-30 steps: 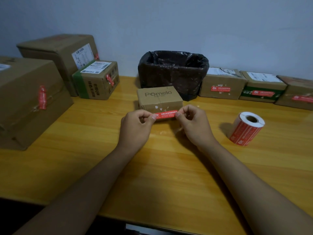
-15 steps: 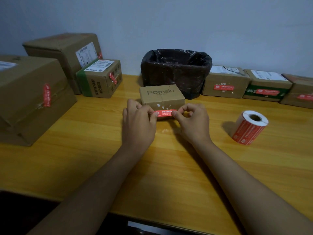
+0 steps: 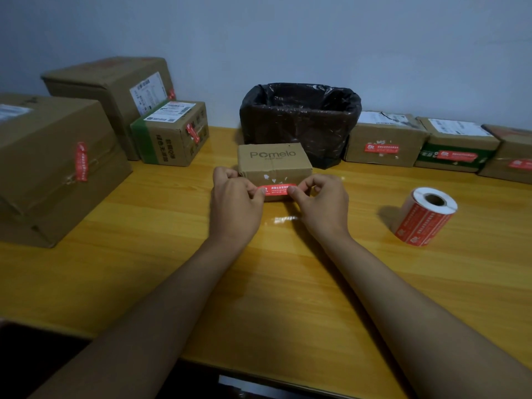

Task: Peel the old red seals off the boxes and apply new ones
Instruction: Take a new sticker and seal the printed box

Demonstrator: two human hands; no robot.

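Since the earlier frame your hands have carried the seal [image 3: 276, 189] down from the box's [image 3: 273, 165] top edge onto its near face. Left hand [image 3: 234, 203] pinches the seal's left end; right hand [image 3: 319, 204] pinches the right end, thumb and forefinger closed on it. The seal lies level across the near face; whether it already adheres cannot be told. White scraps above it suggest the old seal is off this box. Step in hand, as I judge: applying the new seal. Next, press it flat from the middle outward, then release. The roll [image 3: 423, 217] lies to your right on the table [image 3: 144, 254].
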